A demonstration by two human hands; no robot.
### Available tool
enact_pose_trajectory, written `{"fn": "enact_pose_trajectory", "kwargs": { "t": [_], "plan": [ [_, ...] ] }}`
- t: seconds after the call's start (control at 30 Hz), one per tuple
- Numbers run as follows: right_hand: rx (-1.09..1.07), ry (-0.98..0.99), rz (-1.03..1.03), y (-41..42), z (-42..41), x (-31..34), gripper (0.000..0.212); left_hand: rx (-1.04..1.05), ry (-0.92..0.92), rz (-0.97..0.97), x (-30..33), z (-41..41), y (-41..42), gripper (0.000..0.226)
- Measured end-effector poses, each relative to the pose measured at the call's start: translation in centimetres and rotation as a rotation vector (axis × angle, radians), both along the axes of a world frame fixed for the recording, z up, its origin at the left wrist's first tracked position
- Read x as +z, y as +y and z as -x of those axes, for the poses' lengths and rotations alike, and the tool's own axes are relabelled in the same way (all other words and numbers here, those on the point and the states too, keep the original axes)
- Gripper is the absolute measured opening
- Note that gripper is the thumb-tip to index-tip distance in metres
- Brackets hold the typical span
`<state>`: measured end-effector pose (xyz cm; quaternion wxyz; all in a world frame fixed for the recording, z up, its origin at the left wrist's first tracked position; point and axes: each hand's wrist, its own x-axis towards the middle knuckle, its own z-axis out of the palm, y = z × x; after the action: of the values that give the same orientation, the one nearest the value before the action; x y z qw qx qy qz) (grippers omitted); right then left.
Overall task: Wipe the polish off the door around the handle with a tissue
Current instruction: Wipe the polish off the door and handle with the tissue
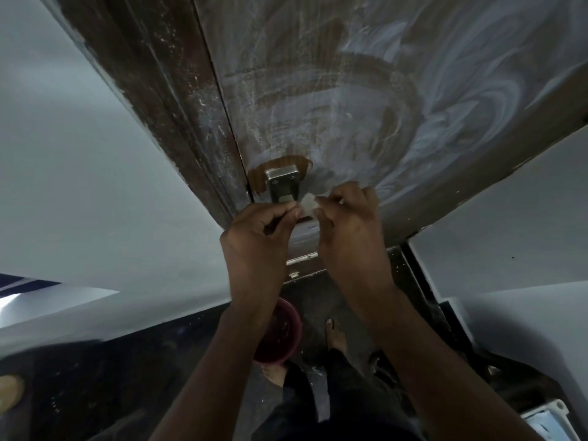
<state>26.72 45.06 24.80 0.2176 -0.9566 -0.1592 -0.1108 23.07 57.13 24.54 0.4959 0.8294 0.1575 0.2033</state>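
**Door with polish film, handle plate and tissue: held at the handle**

Setting: pale grey walls [95, 148] are seen on either side of a dark wooden door frame [165, 100], with a dark floor [105, 386] below.

Door [366, 78]: brown wood, covered over most of its face by a whitish film of polish [477, 100] laid in swirls. A small patch of bare brown wood is shown around the top of the handle plate.

Handle [282, 186]: a metal plate with two screws, fixed near the door's left edge, just above the hands.

Tissue [308, 203]: a small pale piece, held between the two hands directly right of the handle plate, close against the door.

Left hand [261, 230]: fingers are curled, and one edge of the tissue is pinched between thumb and fingertips just below the plate.

Right hand [348, 218]: fingers are curled, and the other side of the tissue is pinched.

Other items: a dark red bowl [281, 332] is seen on the floor behind the left forearm. Bare feet [334, 332] and dark trousers are visible below. A white object [550, 415] lies at the lower right corner; its kind cannot be told.
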Motion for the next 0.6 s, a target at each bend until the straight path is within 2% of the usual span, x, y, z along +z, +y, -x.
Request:
{"fn": "enact_pose_trajectory", "kwargs": {
  "t": [0.1,0.3,0.43,0.53,0.6],
  "plan": [
    [0.082,0.042,-0.018,0.7,0.5,0.0,0.027,-0.01,0.007,-0.059,-0.2,-0.1,0.0,0.017],
    [-0.086,0.013,-0.015,-3.3,-1.6,0.4,0.017,-0.033,-0.016,-0.11,-0.1,-0.1,-0.3,0.019],
    [0.077,0.111,0.158,-1.5,-2.9,1.3,0.017,-0.022,-0.026,-0.117,-0.2,0.0,-0.4,0.018],
    [0.193,0.124,0.175,0.1,-3.1,1.6,0.017,-0.01,-0.023,-0.113,-0.2,0.0,-0.7,0.019],
    [0.162,0.157,0.163,-0.7,-3.7,1.6,0.023,-0.002,-0.022,-0.102,-0.1,0.0,-0.8,0.018]
  ]
}}
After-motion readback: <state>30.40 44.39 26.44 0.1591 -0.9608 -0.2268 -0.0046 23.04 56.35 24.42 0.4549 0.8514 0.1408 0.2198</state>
